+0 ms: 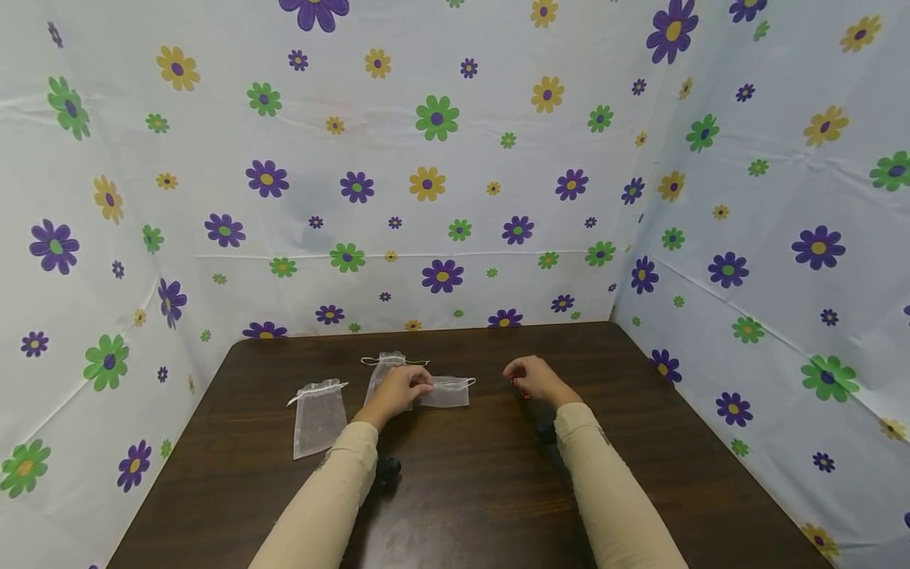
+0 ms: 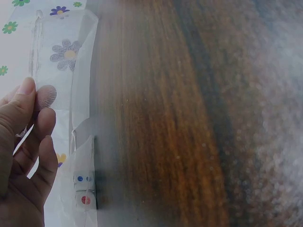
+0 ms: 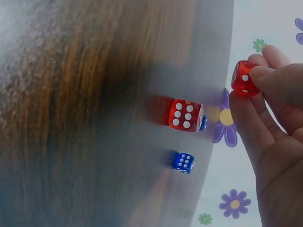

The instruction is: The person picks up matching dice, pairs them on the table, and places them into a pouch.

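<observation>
My left hand pinches the edge of a sheer white drawstring pouch between thumb and fingertips. In the left wrist view that pouch stands up from the hand, its fabric see-through. My right hand is apart from it to the right, a red die pinched between thumb and fingers. Below that hand on the table are another red die and a blue die, both with six white pips showing. A second blue die is mostly hidden behind the red one.
Behind the left hand lies another sheer pouch, partly covered by it. A further pouch lies flat at the left. White dice show through a pouch in the left wrist view. Flowered sheeting encloses the dark wooden table.
</observation>
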{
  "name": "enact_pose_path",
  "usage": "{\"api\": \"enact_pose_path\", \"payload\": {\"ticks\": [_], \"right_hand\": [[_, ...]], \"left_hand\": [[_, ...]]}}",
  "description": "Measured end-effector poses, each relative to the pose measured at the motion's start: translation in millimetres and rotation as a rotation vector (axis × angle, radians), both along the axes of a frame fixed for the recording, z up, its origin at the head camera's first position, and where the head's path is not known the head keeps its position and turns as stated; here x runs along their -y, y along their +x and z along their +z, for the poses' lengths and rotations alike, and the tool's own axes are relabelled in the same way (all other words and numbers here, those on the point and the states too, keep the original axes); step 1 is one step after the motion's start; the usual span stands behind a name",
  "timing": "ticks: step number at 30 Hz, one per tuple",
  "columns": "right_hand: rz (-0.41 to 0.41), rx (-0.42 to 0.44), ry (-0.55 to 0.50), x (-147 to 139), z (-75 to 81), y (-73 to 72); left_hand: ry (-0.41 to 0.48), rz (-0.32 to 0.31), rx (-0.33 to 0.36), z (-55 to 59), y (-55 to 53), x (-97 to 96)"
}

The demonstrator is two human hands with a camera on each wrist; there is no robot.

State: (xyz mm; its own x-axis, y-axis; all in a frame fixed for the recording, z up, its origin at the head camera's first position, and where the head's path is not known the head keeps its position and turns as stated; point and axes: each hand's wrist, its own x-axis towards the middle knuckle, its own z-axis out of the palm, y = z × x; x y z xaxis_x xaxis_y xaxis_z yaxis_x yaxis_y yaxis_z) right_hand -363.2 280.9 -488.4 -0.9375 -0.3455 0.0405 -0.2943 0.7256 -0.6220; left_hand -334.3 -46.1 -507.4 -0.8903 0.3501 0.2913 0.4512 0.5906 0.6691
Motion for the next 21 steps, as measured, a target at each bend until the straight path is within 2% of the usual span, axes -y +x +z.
{"api": "enact_pose_path", "payload": {"ticks": [14,21], "right_hand": [[-0.018,-0.017,-0.008,5.9,8.0,-0.5],[0.002,-0.049,-0.024,11.5,9.4,0.9]], "left_hand": [[0.019,-0.008,-0.011,-3.4,-1.2,2.6],[0.002,-0.008,-0.005,-3.2,-0.2,4.1]]}}
